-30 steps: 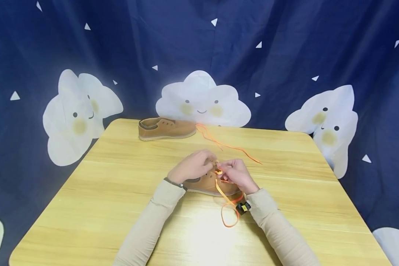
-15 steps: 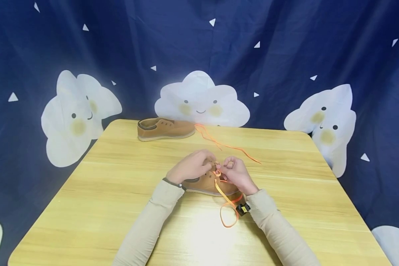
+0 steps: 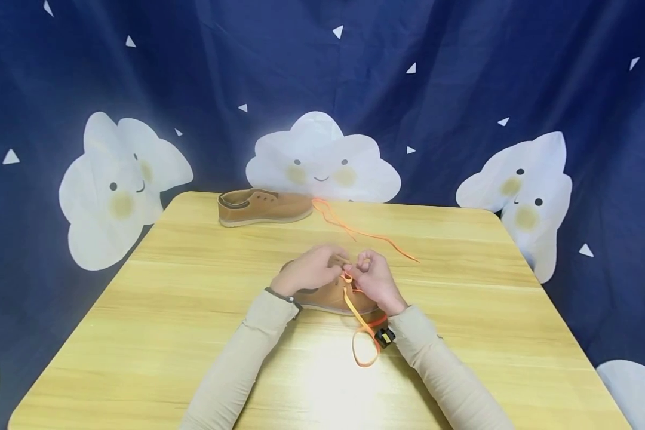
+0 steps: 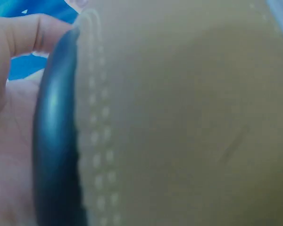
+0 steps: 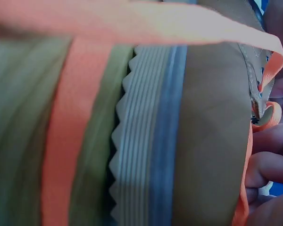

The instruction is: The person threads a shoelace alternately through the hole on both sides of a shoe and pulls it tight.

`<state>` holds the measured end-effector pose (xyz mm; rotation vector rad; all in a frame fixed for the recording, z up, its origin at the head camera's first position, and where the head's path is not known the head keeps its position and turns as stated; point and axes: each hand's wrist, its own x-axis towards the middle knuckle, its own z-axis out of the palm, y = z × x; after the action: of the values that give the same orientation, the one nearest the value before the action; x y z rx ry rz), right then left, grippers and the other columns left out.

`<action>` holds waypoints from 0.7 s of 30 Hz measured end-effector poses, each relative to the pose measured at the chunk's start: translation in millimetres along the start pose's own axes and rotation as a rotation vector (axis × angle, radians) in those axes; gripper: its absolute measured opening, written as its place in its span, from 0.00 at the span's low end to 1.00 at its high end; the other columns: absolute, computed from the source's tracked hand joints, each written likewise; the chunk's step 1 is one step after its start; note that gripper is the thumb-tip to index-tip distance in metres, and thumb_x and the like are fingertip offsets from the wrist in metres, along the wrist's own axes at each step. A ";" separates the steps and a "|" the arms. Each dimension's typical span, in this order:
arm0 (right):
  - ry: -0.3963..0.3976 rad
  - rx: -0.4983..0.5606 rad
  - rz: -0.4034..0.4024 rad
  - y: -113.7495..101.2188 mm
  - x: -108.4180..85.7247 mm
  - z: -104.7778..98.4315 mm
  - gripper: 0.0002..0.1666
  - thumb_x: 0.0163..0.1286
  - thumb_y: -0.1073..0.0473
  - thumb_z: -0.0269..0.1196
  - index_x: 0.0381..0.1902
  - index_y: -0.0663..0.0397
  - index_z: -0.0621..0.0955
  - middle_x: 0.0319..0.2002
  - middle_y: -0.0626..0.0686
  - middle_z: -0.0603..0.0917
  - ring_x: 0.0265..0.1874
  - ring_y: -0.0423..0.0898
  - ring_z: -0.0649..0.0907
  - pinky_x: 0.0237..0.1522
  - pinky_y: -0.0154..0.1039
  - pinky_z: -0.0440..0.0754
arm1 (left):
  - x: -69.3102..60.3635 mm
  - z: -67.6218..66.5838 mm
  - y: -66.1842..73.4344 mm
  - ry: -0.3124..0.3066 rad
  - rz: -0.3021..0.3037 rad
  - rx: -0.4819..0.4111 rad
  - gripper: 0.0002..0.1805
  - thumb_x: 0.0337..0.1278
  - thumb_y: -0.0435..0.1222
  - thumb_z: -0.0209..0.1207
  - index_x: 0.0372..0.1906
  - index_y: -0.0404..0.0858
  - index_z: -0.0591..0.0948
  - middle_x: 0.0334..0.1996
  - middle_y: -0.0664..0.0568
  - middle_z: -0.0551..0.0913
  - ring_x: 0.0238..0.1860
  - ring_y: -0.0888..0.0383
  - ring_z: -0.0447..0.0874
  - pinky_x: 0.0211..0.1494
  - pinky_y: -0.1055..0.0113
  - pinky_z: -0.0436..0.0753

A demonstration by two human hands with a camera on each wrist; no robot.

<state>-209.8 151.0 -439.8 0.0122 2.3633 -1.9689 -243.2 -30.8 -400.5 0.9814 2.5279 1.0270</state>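
A brown lace-up shoe (image 3: pixel 328 298) stands on the table, its toe to the right, partly covered by both hands. My left hand (image 3: pixel 307 272) lies over its opening and grips the upper near the eyelets. In the left wrist view the shoe's stitched side (image 4: pixel 179 122) fills most of the picture, with fingers behind its dark collar (image 4: pixel 56 127). At the eyelets my right hand (image 3: pixel 378 283) pinches an orange shoelace (image 3: pixel 355 307), which forms a small loop there. The lace's long part hangs over the near side onto the table, also seen in the right wrist view. The exact fingertip contact is partly hidden.
A second brown shoe (image 3: pixel 266 208) without a lace in its eyelets stands at the table's back left. Beside its toe another orange lace (image 3: pixel 365 235) lies loose. The wooden table (image 3: pixel 166 310) reaches back to a blue curtain (image 3: pixel 279 54) with clouds.
My right hand has shifted slightly left, and its fingertips have come closer to the left hand's at the eyelets. The left hand stays on the shoe. The head view has drifted a little.
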 end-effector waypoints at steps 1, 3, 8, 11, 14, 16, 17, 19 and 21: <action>-0.004 0.002 -0.003 -0.3 0.0 0.4 0.15 0.74 0.70 0.62 0.33 0.55 0.66 0.20 0.47 0.81 0.11 0.37 0.65 0.16 0.29 0.62 | 0.8 0.5 -0.3 0.008 -0.003 -0.012 0.22 0.67 0.30 0.54 0.64 0.30 0.79 0.60 0.42 0.85 0.27 0.61 0.77 0.32 0.70 0.75; -0.012 0.004 -0.015 -0.4 0.2 0.8 0.14 0.74 0.69 0.62 0.34 0.56 0.67 0.19 0.47 0.80 0.11 0.37 0.65 0.17 0.29 0.63 | 2.4 1.8 -0.4 0.023 -0.011 -0.034 0.21 0.69 0.31 0.55 0.63 0.29 0.79 0.60 0.41 0.85 0.23 0.61 0.72 0.29 0.70 0.73; -0.040 0.048 -0.003 -1.4 -0.1 -2.0 0.13 0.72 0.69 0.63 0.35 0.55 0.69 0.20 0.46 0.83 0.13 0.37 0.68 0.17 0.29 0.64 | 3.0 4.5 0.4 0.072 -0.018 -0.103 0.21 0.70 0.33 0.58 0.64 0.31 0.79 0.61 0.39 0.84 0.43 0.55 0.86 0.41 0.70 0.82; -0.073 0.081 0.016 -2.0 0.0 -4.8 0.13 0.71 0.68 0.64 0.36 0.54 0.69 0.21 0.45 0.84 0.13 0.37 0.68 0.16 0.28 0.61 | 1.5 3.6 1.0 0.110 -0.014 -0.158 0.23 0.68 0.32 0.56 0.67 0.34 0.77 0.65 0.39 0.81 0.48 0.50 0.86 0.36 0.69 0.82; -0.100 0.113 0.030 -1.3 1.1 -7.0 0.12 0.72 0.68 0.64 0.37 0.56 0.70 0.21 0.45 0.83 0.14 0.37 0.69 0.16 0.28 0.61 | 0.4 1.6 2.3 0.147 0.005 -0.165 0.26 0.65 0.30 0.54 0.68 0.38 0.77 0.68 0.43 0.78 0.56 0.47 0.84 0.43 0.63 0.85; -0.111 0.121 0.040 -0.4 2.0 -8.2 0.11 0.72 0.68 0.64 0.38 0.56 0.70 0.19 0.46 0.80 0.13 0.37 0.68 0.16 0.28 0.61 | 0.0 -0.1 3.6 0.167 0.031 -0.156 0.27 0.63 0.30 0.54 0.69 0.39 0.76 0.70 0.45 0.76 0.65 0.46 0.79 0.55 0.57 0.85; -0.113 0.123 0.046 -0.4 2.4 -8.4 0.11 0.72 0.67 0.64 0.39 0.57 0.70 0.19 0.45 0.81 0.14 0.37 0.68 0.16 0.28 0.61 | -0.3 -1.0 4.5 0.174 0.047 -0.158 0.28 0.63 0.30 0.54 0.69 0.38 0.76 0.71 0.46 0.75 0.67 0.45 0.79 0.61 0.55 0.83; -0.116 0.124 0.057 -0.6 3.0 -9.0 0.10 0.73 0.67 0.63 0.40 0.57 0.70 0.21 0.46 0.81 0.14 0.37 0.68 0.15 0.29 0.61 | -0.7 -2.8 5.7 0.180 0.075 -0.171 0.29 0.62 0.29 0.54 0.70 0.38 0.75 0.72 0.46 0.74 0.67 0.43 0.78 0.65 0.49 0.81; -0.120 0.120 0.062 -1.2 3.5 -9.9 0.09 0.73 0.67 0.63 0.41 0.58 0.71 0.23 0.47 0.81 0.14 0.37 0.68 0.15 0.29 0.61 | -1.1 -4.7 6.8 0.183 0.096 -0.182 0.31 0.61 0.28 0.55 0.71 0.38 0.74 0.72 0.47 0.74 0.68 0.43 0.77 0.69 0.47 0.79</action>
<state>-213.7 160.4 -437.0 -0.0247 2.1437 -2.0188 -241.1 -30.4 -392.5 1.0066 2.4911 1.4070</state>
